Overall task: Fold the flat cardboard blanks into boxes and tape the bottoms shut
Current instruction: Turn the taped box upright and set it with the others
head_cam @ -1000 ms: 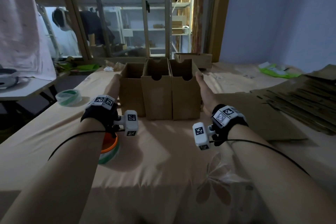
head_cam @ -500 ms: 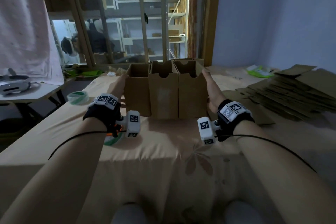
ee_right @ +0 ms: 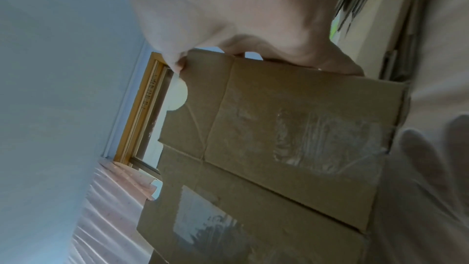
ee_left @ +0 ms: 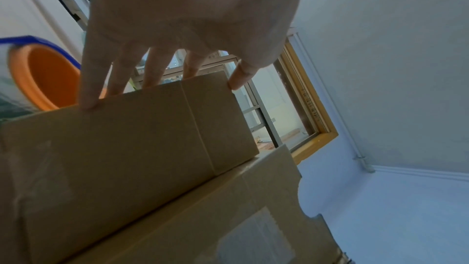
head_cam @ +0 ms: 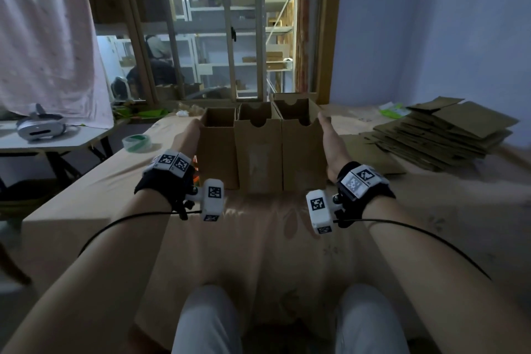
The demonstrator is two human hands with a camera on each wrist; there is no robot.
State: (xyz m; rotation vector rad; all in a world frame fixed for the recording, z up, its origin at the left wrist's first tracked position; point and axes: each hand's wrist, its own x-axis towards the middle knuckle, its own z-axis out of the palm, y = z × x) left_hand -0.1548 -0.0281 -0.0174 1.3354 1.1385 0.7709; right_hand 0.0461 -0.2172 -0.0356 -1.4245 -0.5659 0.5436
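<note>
Three folded cardboard boxes stand upright in a tight row on the cloth-covered table: the left box (head_cam: 218, 152), the middle box (head_cam: 257, 155) and the right box (head_cam: 303, 152), tops open. My left hand (head_cam: 188, 135) lies flat with straight fingers against the outer wall of the left box (ee_left: 121, 144). My right hand (head_cam: 330, 141) presses flat on the outer wall of the right box (ee_right: 291, 127). Clear tape patches show on the box fronts. A tape roll with an orange core (ee_left: 43, 79) sits just behind my left hand.
A pile of flat cardboard blanks (head_cam: 442, 135) lies at the right. A second tape roll (head_cam: 136, 142) sits at the table's left edge. A side table (head_cam: 43, 144) with a headset stands left. A window frame and shelves lie beyond the boxes. My knees show below.
The view has pulled back and lifted, so the boxes sit farther off and my knees appear. Both hands stay pressed on the outer walls of the row.
</note>
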